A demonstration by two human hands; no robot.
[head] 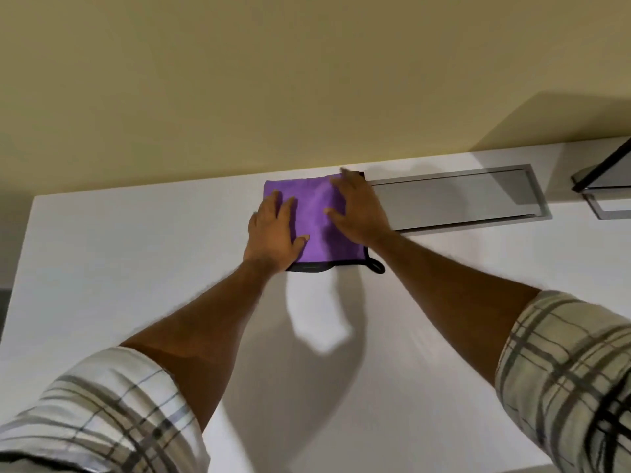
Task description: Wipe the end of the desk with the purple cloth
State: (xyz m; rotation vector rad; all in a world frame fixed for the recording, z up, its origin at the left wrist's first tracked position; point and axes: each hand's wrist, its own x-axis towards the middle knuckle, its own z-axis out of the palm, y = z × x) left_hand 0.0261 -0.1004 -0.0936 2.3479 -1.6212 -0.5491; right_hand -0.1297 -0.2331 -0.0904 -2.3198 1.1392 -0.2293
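Both hands, left (273, 230) and right (360, 213), press flat with spread fingers on the unlabelled black-edged purple cloth (316, 227) on the white desk (136, 254), beside a grey recessed metal tray (457, 196).

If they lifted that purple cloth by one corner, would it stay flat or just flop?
The purple cloth would probably flop: it lies thin and limp on the white desk, its near edge wavy. It looks light, and with the left hand and right hand pressed flat on it, it should slide easily on that smooth surface.
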